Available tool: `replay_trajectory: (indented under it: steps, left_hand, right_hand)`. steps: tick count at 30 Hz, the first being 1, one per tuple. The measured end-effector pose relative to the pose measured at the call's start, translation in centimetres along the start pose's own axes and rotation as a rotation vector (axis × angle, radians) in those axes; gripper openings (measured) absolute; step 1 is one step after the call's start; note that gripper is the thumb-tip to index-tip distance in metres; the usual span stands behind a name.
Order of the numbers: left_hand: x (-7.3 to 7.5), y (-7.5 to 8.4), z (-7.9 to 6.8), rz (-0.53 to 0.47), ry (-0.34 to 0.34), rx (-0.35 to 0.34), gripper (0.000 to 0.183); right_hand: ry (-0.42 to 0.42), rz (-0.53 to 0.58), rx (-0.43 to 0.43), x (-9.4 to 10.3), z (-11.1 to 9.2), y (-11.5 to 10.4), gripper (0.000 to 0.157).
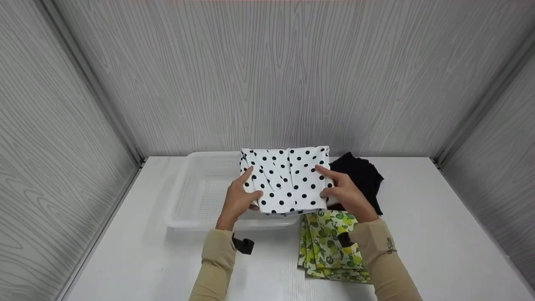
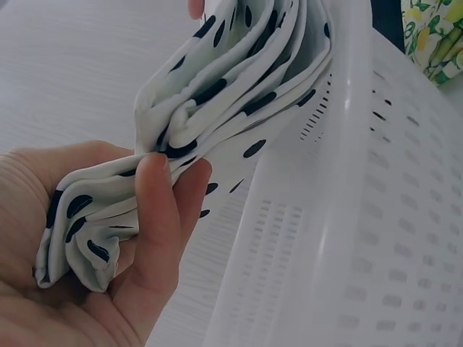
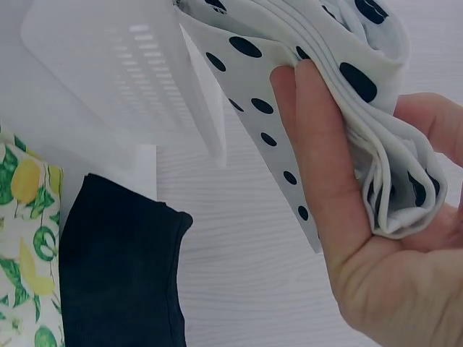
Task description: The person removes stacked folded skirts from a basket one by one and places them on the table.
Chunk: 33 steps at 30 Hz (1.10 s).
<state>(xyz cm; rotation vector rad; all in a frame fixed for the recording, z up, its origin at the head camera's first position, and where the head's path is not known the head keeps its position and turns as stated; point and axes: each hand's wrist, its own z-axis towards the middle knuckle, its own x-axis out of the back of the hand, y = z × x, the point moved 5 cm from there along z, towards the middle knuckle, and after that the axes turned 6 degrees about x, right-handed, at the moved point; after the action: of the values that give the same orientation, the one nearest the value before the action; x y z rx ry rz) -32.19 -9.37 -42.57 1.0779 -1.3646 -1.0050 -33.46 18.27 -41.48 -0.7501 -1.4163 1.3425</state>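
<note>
A folded white cloth with black polka dots [image 1: 288,179] is held up between both hands, over the right part of a white plastic basket [image 1: 177,196]. My left hand [image 1: 238,198] grips its left edge, thumb on top and fingers underneath. At the opposite edge my right hand [image 1: 347,194] grips it in the same manner. Several stacked layers of the polka-dot cloth [image 2: 217,94] show in the left wrist view. In the right wrist view the folded layers [image 3: 354,94] pass between the thumb and fingers, and one flap hangs lower.
Right of the basket lies a black cloth [image 1: 359,175], partly behind the right hand. A folded cloth with a lemon-and-leaf print [image 1: 328,246] lies in front of it, partly under the right forearm. Grey wood-grain panels [image 1: 267,75] enclose the white table [image 1: 426,234] at the back and sides.
</note>
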Motion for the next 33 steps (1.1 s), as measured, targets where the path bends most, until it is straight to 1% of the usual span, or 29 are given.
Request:
replay_trajectory:
  steps: [4,8,12,18,23,29,33]
  left_hand:
    - [-1.0,0.4,-0.1,0.000,-0.016,-0.006,0.083]
    - [-1.8,0.6,0.0,-0.004,-0.024,-0.016,0.083]
    - [-2.9,0.8,-0.1,-0.016,-0.041,-0.024,0.083]
    - [-4.5,0.7,-0.3,-0.032,-0.081,-0.025,0.084]
    - [-6.1,0.8,-0.5,-0.038,-0.095,-0.025,0.082]
    - [-8.1,1.2,-0.8,-0.043,-0.110,-0.059,0.082]
    - [-9.3,1.0,-0.9,-0.052,-0.114,-0.040,0.083]
  right_hand:
    - [0.015,-0.024,-0.024,0.9,-0.7,0.3,0.077]
    - [0.019,-0.047,-0.019,1.8,-1.1,0.3,0.076]
    - [0.024,-0.045,-0.014,2.7,-2.0,0.4,0.076]
    - [0.038,-0.041,-0.015,4.0,-3.5,0.8,0.076]
    - [0.046,-0.030,-0.006,5.1,-4.8,1.2,0.076]
    - [0.057,-0.059,-0.029,6.6,-6.3,1.9,0.076]
    - [0.061,-0.042,-0.034,7.5,-7.1,2.3,0.076]
